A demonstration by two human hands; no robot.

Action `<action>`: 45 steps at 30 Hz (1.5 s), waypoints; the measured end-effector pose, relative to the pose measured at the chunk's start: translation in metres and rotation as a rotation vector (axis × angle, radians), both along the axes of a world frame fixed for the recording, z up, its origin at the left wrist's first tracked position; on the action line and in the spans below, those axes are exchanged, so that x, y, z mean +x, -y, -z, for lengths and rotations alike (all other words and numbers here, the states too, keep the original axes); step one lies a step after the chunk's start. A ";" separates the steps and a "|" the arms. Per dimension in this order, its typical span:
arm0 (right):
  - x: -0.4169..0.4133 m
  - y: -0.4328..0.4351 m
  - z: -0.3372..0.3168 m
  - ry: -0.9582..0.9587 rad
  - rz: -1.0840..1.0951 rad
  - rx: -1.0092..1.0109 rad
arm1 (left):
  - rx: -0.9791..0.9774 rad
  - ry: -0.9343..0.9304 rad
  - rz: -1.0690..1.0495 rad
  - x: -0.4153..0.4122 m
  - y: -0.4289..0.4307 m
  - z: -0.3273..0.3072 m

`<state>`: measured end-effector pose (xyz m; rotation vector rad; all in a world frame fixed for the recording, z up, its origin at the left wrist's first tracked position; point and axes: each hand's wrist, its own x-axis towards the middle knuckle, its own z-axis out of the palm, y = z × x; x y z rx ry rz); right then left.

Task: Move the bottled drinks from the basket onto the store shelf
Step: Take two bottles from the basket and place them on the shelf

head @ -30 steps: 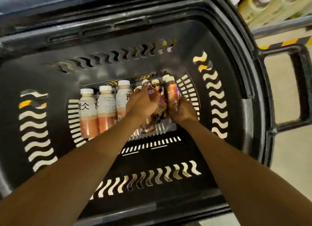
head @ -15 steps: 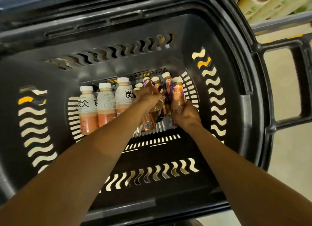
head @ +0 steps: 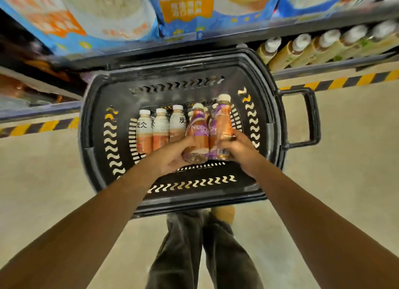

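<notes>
Black basket (head: 278, 124) walls ring both gripped bottles (head: 208, 137).

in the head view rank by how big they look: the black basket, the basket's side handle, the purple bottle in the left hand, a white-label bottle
1. black basket
2. side handle
3-4. purple bottle and white-label bottle: unsure, since the purple one is lifted nearer the camera in the left hand.

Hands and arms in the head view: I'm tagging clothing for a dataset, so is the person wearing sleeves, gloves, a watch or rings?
The left hand and right hand are bare, with no gloves. Both forearms are uncovered as far as the frame edges, so no sleeves show. No watch, bracelet or wristband is visible on either wrist. Any rings are too blurred to tell.
</notes>
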<state>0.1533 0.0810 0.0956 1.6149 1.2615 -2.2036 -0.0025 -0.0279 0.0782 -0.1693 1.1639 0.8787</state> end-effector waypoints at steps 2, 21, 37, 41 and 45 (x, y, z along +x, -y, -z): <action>0.001 0.007 -0.042 -0.030 0.001 0.005 | 0.072 0.005 -0.007 0.000 0.013 -0.047; -0.059 0.117 -0.472 -0.583 -0.231 0.195 | 0.477 -0.423 -0.421 -0.007 0.167 -0.495; -0.282 0.305 -0.606 -0.734 -0.391 0.412 | 0.600 -0.690 -0.564 -0.202 0.354 -0.622; -0.333 0.347 -0.640 -0.719 -0.303 0.417 | 0.630 -0.809 -0.533 -0.266 0.389 -0.662; -0.374 0.366 -0.679 -0.769 -0.293 0.416 | 0.669 -0.860 -0.506 -0.313 0.403 -0.699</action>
